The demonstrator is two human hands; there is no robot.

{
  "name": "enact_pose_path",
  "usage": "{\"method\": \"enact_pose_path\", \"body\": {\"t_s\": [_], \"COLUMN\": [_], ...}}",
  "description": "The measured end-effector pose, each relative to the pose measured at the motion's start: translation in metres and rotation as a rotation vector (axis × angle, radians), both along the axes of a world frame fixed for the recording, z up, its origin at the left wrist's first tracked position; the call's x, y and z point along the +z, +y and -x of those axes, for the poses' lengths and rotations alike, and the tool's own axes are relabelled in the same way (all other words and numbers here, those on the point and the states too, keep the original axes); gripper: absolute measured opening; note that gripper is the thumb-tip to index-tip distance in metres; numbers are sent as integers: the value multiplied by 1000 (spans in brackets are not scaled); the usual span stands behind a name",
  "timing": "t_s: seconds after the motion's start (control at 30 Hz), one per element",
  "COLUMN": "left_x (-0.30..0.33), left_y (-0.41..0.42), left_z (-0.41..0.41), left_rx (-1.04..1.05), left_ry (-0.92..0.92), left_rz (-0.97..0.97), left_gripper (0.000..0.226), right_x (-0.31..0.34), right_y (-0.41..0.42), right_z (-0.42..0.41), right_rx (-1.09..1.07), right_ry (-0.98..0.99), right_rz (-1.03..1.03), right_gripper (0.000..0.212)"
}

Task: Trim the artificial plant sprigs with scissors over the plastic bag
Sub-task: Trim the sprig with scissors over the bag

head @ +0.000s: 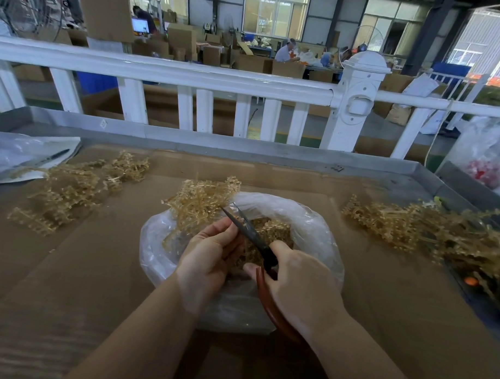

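Cardboard covers the worktable [70, 282]. Nearest, the right hand [299, 281] grips the red-handled scissors [258, 243], blades parted and pointing up-left. Just left, the left hand [209, 256] pinches a tan sprig [200, 201] over the plastic bag [312, 228], stems crossing the blades. More sprigs [412, 226] lie toward the far edges.

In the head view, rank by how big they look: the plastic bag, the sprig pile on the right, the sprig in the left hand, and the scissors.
1. Plastic bag
2. Sprig pile on the right, though the frame edge cuts it off, so first place is unsure
3. and 4. Held sprig and scissors: too close to call, both partly hidden by hands.
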State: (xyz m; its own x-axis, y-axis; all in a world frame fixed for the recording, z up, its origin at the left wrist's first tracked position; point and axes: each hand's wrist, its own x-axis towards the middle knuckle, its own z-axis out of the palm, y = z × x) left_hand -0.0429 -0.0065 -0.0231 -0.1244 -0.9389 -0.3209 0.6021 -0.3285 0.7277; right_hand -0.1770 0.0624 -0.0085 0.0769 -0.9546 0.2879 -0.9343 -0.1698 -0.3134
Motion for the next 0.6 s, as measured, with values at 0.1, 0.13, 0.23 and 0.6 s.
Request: {"method": "enact_pose_path", "body": {"t_s": [0.1,0.13,0.23,0.6], "left_x": [0,0,0,4], "left_y": [0,0,1,0], "left_z": [1,0,1,-3], "left_rx": [-9,-11,-16,-75], "left_ry": [7,13,10,-47], "left_rz": [-5,-7,-8,-13], "left_gripper": [16,16,16,15], "right_x": [-3,-3,-5,-10], "right_y": [-1,-2,-3,-2], "right_z": [1,1,3,5], "right_rx": [3,2,-5,2], "right_ry": [-19,-22,-12,9], "right_rz": [11,18,26,57], "right_gripper": [34,34,35,39]}}
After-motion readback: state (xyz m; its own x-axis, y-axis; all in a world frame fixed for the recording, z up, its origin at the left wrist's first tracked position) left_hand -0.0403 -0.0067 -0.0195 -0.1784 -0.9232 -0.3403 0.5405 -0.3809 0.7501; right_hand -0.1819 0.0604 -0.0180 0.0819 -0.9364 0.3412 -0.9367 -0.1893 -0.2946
